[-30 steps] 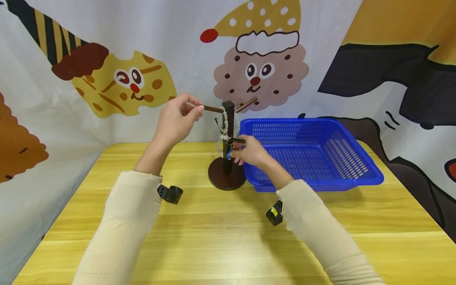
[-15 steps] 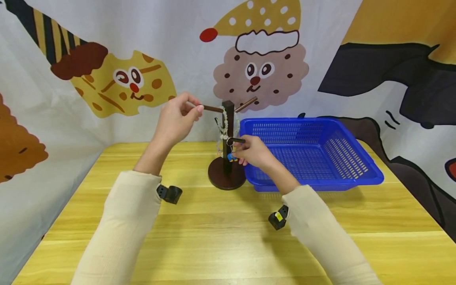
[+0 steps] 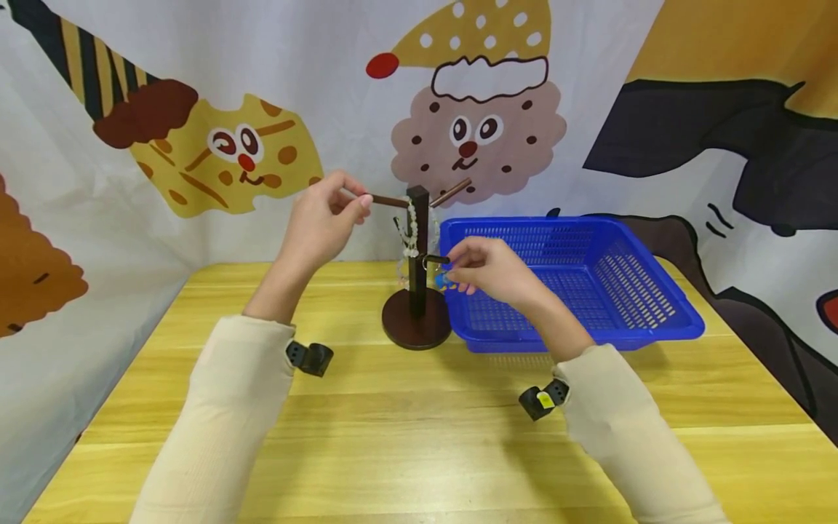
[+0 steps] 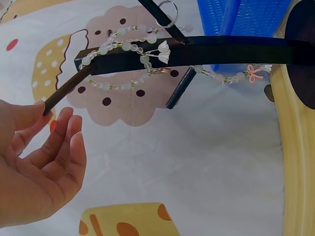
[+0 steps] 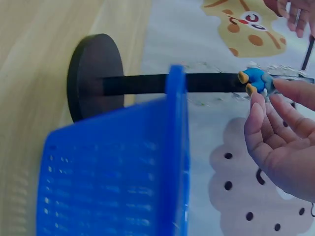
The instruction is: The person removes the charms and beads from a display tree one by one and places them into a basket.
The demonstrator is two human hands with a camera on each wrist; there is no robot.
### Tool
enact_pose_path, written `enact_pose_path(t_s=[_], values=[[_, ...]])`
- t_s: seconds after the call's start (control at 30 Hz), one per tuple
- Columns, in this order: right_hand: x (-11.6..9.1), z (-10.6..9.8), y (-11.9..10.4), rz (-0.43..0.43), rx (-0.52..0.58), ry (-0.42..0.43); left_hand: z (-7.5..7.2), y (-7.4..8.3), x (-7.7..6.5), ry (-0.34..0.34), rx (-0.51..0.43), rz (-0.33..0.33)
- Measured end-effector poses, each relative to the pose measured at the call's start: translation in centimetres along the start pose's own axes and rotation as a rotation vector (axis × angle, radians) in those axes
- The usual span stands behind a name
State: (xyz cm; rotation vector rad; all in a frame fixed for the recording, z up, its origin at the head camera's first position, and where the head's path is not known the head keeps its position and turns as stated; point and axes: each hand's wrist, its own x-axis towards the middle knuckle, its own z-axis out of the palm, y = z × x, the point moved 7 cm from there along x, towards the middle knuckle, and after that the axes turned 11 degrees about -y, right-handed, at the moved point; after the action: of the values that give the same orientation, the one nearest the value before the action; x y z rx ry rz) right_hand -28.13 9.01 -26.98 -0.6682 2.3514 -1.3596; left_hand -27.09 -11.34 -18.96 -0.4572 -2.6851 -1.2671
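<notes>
A dark brown stand (image 3: 417, 320) with a round base and several pegs stands upright on the table. My left hand (image 3: 323, 224) pinches the end of its upper left peg (image 4: 69, 89) between thumb and finger. Beaded bracelets (image 4: 118, 48) hang on the pegs; one has a white flower-like charm, another a pink bow (image 4: 254, 73). On the lower right peg hangs a keychain by its metal ring (image 4: 167, 14). My right hand (image 3: 492, 269) holds that keychain's small blue figure (image 5: 255, 81), with orange feet, between thumb and fingers, beside the post.
A blue plastic basket (image 3: 569, 342) with perforated walls stands right of the stand, its near left corner close to the base. The wooden table (image 3: 393, 437) stretches out in front. Behind hangs a white cloth (image 3: 353, 109) printed with cartoon food.
My right hand has moved right, drawing the blue figure away from the post toward the basket side. The left hand stays on the upper left peg.
</notes>
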Motion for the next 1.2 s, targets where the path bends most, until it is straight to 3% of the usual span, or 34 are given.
enact_pose_path(t_s=[0.83, 1.2], values=[[-2.4, -3.9, -2.4, -0.105, -0.081, -0.016, 0.3, -0.4, 0.0, 0.004, -0.073, 0.006], [-3.9, -5.6, -2.6, -0.077, -0.124, 0.01, 0.4, -0.4, 0.1, 0.009, -0.079, 0.031]])
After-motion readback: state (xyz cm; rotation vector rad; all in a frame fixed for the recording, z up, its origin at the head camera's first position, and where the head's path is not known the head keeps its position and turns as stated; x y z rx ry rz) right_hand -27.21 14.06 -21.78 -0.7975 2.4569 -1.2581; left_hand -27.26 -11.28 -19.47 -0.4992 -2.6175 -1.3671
